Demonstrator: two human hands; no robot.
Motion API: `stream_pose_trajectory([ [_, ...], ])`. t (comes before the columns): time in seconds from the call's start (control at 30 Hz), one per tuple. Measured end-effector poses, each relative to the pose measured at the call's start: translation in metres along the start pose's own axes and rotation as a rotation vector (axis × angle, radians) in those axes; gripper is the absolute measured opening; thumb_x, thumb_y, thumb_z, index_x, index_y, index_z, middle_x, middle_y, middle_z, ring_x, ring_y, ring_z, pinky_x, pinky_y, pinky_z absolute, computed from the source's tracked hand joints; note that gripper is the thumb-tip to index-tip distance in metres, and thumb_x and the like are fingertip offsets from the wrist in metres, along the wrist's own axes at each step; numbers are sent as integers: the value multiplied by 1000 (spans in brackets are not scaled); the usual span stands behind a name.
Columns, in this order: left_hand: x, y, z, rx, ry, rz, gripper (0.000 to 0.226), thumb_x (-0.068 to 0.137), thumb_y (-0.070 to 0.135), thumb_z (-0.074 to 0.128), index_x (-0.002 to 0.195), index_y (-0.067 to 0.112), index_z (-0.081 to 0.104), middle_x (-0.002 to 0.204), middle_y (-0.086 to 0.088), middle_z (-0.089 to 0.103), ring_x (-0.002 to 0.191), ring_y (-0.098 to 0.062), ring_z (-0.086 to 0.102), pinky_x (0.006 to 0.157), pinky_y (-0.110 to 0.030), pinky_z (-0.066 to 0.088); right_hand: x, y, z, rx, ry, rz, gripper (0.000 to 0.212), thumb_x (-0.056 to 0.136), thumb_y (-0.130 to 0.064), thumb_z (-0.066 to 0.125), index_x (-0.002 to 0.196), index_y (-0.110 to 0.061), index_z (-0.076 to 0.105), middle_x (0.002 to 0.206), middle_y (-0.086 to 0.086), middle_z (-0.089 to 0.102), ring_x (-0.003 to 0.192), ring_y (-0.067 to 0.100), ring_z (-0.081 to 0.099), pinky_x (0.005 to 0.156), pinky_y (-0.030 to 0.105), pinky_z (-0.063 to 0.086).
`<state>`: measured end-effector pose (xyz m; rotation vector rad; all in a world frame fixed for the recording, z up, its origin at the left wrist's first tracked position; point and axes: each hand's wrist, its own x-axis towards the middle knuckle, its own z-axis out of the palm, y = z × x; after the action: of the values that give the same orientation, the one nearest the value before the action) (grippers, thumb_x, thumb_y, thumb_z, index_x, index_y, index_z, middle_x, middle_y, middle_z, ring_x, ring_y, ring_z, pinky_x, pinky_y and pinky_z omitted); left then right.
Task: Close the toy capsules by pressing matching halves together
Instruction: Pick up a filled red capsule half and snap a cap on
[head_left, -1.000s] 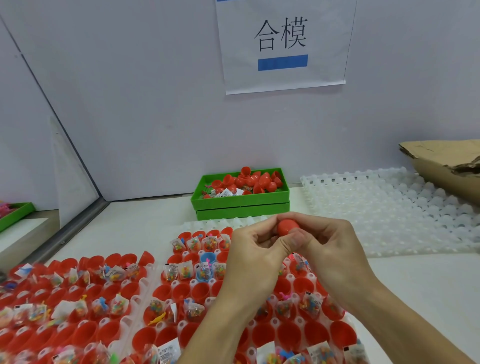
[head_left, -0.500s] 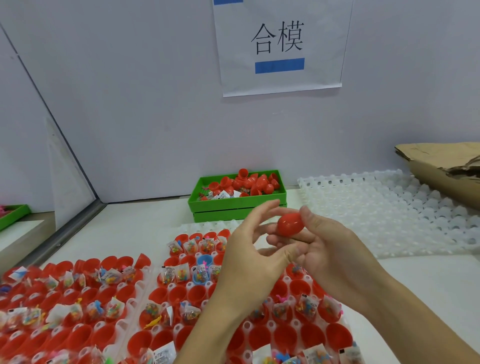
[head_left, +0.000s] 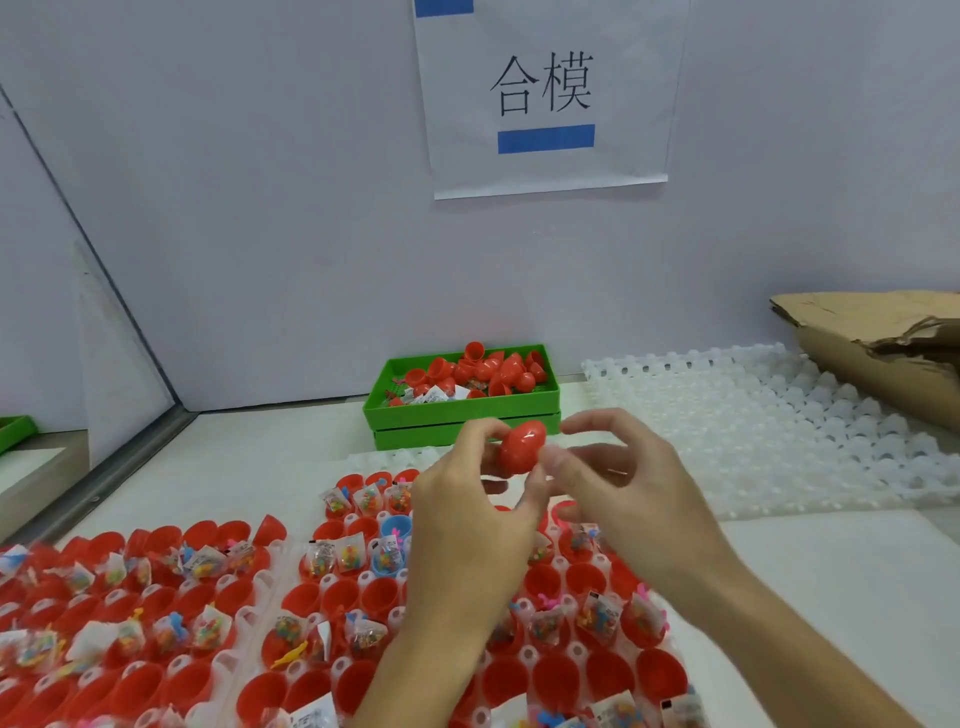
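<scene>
A closed red capsule (head_left: 522, 447) is held in the air above the trays. My left hand (head_left: 467, 504) pinches it between thumb and fingertips from the left and below. My right hand (head_left: 628, 483) is just to its right with loosely bent fingers; its blurred thumb tip lies at the capsule's edge and its index finger stands apart from it. Below, a white tray (head_left: 363, 577) holds several open red halves, many with small bagged toys inside, and one blue half (head_left: 396, 525).
A second tray of filled red halves (head_left: 130, 587) lies at the left. A green bin (head_left: 462, 410) of loose red halves stands at the back wall. An empty white tray (head_left: 753, 431) and a torn cardboard box (head_left: 883, 343) are at the right.
Both hands were pressing the capsule together; now the right hand's fingers have loosened and the left hand has taken the capsule. The view has tilted slightly.
</scene>
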<state>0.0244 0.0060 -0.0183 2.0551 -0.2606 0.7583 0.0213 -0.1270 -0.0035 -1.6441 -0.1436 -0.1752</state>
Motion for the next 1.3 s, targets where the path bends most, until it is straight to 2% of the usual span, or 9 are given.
stream_pose_trajectory([
  [0.2,-2,-1,2,256,-31,111,35,75,25,84,102,22,61,82,14,61,70,-1,56,60,-5,40,-2,2,15,-80,79,-59,24,77,-24,82,97,-28,70,84,-7,76,75,6,72,66,21,58],
  [0.37,-4,4,2,235,-60,3,79,65,66,65,133,31,45,116,9,65,99,-14,62,87,-36,54,30,-2,-15,173,98,29,23,86,-24,75,106,-16,68,89,1,77,82,14,75,72,24,59],
  [0.57,-3,9,3,186,-35,18,62,67,70,56,119,43,40,101,23,54,86,-8,59,81,-46,58,117,-1,-109,697,373,130,27,100,-32,54,104,-8,67,97,5,73,89,21,72,75,29,55],
  [0.73,-3,12,6,160,-17,12,55,67,67,54,114,40,45,99,18,59,86,-11,61,77,-46,58,178,13,-174,991,676,152,31,107,-23,35,88,-5,53,111,10,64,80,17,64,58,21,49],
  [0.8,-2,11,8,147,9,25,54,70,66,54,114,36,49,98,16,61,84,-14,63,75,-46,58,192,17,-191,1102,748,157,33,106,-18,31,99,2,56,126,15,62,81,18,65,53,18,50],
  [0.9,0,9,9,161,46,56,47,80,68,53,111,34,50,96,15,64,80,-15,64,69,-43,58,201,19,-205,1277,759,143,48,104,-24,22,120,12,50,144,18,50,120,22,60,79,18,51],
  [1.0,5,7,7,181,38,60,57,70,65,49,109,23,57,91,13,66,72,-14,65,62,-35,56,201,20,-209,1387,745,106,63,103,-40,19,140,8,38,145,18,48,122,27,58,97,27,49],
  [1.13,9,3,7,176,18,54,39,72,58,55,99,29,56,86,22,62,71,-3,63,59,-22,49,186,24,-191,1208,628,94,51,102,-28,28,138,3,45,125,16,62,104,27,65,76,28,53],
  [1.3,9,-10,3,253,-139,-32,27,77,14,79,74,34,60,64,19,63,65,-3,63,62,-15,45,143,39,-138,647,366,149,29,95,-14,45,107,-3,69,84,7,67,71,18,61,64,27,44],
])
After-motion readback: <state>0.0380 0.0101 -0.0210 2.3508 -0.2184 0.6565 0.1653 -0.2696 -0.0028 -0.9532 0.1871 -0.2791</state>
